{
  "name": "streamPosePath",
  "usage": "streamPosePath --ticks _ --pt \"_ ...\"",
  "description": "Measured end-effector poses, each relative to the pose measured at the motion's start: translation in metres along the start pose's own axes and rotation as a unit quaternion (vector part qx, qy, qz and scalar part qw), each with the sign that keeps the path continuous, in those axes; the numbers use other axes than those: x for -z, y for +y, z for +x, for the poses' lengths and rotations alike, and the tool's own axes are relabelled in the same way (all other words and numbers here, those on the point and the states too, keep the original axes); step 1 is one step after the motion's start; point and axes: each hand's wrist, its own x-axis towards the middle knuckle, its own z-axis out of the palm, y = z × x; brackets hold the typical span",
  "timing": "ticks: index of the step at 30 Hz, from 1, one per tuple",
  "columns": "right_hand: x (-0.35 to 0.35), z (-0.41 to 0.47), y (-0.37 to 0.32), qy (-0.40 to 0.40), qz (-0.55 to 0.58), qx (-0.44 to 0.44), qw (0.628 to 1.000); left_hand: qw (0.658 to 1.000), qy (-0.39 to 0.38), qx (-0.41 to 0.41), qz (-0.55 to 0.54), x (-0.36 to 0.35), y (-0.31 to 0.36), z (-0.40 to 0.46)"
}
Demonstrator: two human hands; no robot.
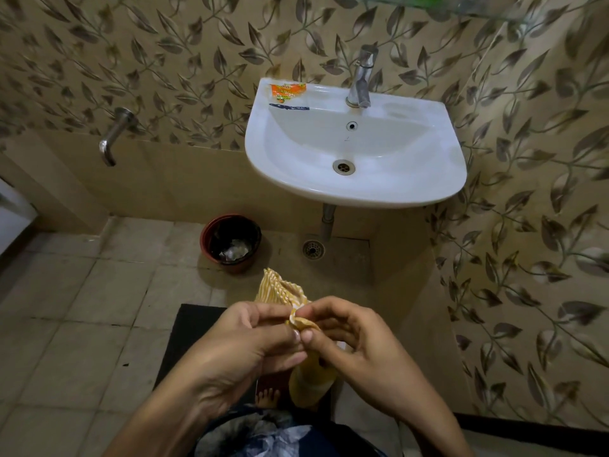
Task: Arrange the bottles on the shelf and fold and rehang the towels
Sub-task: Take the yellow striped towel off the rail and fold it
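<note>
A small yellow-and-white striped towel (280,290) is bunched up in front of me, low in the view. My left hand (244,351) pinches its edge between thumb and fingers. My right hand (359,347) pinches the same edge from the right side, thumb tips close together. Part of the towel hangs down below my hands. A glass shelf (461,6) with something green on it shows at the top right edge. No bottles are plainly visible.
A white wall basin (454,179) with a chrome tap (361,80) stands ahead, an orange sachet (286,90) on its rim. A red bin (230,240) sits on the tiled floor, next to a floor drain (313,249). A wall spout (113,135) is at left. A dark mat (194,328) lies underfoot.
</note>
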Motion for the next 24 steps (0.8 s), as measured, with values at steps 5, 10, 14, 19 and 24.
streamPosePath --ticks 5,10,14,19,24 --pt "0.001 0.0 0.003 0.083 0.038 0.01 0.996 1.0 0.003 0.013 -0.018 0.0 0.004 0.001" --pt "0.002 -0.004 0.001 0.074 0.02 0.049 0.996 1.0 -0.006 0.011 0.006 -0.001 0.008 0.001" --pt "0.001 -0.007 0.002 0.049 0.009 0.041 0.998 0.999 0.007 -0.014 0.032 0.001 0.004 0.0" --pt "0.003 -0.005 -0.001 0.044 0.116 -0.084 0.989 0.996 0.009 -0.012 0.09 0.003 0.002 0.0" --pt "0.0 -0.007 0.0 0.056 0.028 -0.083 0.995 0.994 0.051 -0.01 0.092 0.002 -0.004 0.002"
